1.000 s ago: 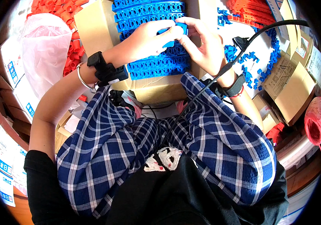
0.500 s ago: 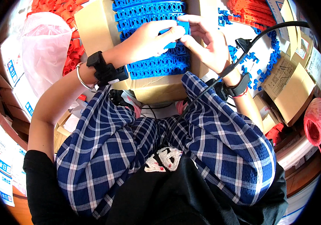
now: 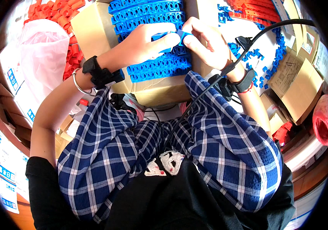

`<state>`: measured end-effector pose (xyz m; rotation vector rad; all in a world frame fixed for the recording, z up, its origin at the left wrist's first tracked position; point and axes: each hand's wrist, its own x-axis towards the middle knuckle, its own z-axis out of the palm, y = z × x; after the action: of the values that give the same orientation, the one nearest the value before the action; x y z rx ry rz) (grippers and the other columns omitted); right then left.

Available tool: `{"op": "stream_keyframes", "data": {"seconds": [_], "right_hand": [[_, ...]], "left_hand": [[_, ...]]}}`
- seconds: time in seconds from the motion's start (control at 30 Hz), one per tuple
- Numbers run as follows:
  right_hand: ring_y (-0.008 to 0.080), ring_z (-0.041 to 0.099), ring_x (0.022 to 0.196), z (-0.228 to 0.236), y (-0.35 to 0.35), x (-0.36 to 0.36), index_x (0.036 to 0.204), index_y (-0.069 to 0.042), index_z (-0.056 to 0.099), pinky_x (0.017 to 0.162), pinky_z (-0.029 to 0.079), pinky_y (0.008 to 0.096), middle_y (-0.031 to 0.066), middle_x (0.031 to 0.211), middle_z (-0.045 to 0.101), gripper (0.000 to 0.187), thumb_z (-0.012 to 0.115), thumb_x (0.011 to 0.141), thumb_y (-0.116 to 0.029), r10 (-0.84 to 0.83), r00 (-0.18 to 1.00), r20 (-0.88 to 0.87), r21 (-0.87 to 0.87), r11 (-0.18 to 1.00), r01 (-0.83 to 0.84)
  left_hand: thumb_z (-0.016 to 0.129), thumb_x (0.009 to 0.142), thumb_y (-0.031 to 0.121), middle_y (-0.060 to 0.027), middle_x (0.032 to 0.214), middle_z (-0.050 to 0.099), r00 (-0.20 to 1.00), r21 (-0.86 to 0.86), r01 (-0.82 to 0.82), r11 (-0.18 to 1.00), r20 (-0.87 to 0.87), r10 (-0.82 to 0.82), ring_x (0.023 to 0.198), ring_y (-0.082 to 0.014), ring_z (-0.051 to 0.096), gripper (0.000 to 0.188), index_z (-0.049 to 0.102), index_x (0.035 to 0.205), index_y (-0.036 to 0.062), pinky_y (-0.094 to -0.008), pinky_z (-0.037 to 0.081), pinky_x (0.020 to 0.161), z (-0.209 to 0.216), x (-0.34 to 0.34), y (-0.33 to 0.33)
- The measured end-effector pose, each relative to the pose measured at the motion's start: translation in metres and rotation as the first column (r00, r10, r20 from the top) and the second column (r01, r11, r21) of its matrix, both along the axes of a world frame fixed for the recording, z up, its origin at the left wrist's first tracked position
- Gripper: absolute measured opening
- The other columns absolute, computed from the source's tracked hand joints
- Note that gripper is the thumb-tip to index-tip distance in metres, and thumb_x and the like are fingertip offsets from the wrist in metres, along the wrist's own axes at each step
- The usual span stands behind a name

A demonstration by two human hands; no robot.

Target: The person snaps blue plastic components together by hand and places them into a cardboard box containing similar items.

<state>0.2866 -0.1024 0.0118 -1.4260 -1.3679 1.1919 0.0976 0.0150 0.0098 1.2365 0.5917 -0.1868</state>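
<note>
Above a cardboard box (image 3: 162, 96), my two hands meet at fingertip height. My left hand (image 3: 143, 44) is closed on blue plastic clips (image 3: 166, 50), partly hidden by its thumb and fingers. Between thumb and forefinger, my right hand (image 3: 208, 42) pinches a blue plastic clip (image 3: 184, 36) that touches or nearly touches the left hand's pieces; whether they are joined I cannot tell. Rows of joined blue clips (image 3: 160, 69) with round openings fill the box below, lying side by side.
Red plastic pipe fittings (image 3: 62, 17) lie heaped at the far left beside a translucent pink bag (image 3: 43, 53). Loose blue clips (image 3: 254, 55) and red strips (image 3: 254, 9) are scattered at the right. A black cable (image 3: 263, 30) crosses over my right wrist. An opened carton (image 3: 300, 92) stands at the right.
My left hand has drawn a little left, showing more of the blue pieces it grips. My right hand keeps its pinch, its fingers slightly shifted. The box appears slightly farther left.
</note>
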Motion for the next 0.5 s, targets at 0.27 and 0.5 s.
{"op": "stream_keyframes", "data": {"seconds": [0.27, 0.5], "right_hand": [[0.01, 0.055, 0.059, -0.002, -0.001, -0.01, 0.092, -0.004, 0.057, 0.055, 0.045, 0.0264, 0.0028, 0.068, 0.057, 0.016, 0.063, 0.092, -0.019, -0.164, 0.984, 0.065, -0.103, 0.98, 0.17], [0.0172, 0.069, 0.083, 0.001, 0.012, -0.01, 0.125, -0.009, 0.061, 0.075, 0.057, 0.029, 0.0116, 0.097, 0.069, 0.033, 0.062, 0.092, -0.014, -0.186, 0.967, 0.175, 0.055, 0.982, 0.179]], "left_hand": [[0.053, 0.1, 0.032, 0.0028, 0.087, 0.059, 0.999, 0.027, -0.027, 0.999, -0.034, 0.028, 0.065, -0.0019, 0.049, 0.029, 0.058, 0.113, 0.0071, -0.0169, 0.041, 0.055, 0.001, 0.003, 0.001], [0.051, 0.101, 0.033, 0.0043, 0.079, 0.053, 0.993, -0.036, -0.097, 0.995, -0.066, 0.095, 0.058, -0.002, 0.046, 0.025, 0.058, 0.097, 0.0101, -0.0163, 0.034, 0.046, -0.008, 0.007, 0.006]]}}
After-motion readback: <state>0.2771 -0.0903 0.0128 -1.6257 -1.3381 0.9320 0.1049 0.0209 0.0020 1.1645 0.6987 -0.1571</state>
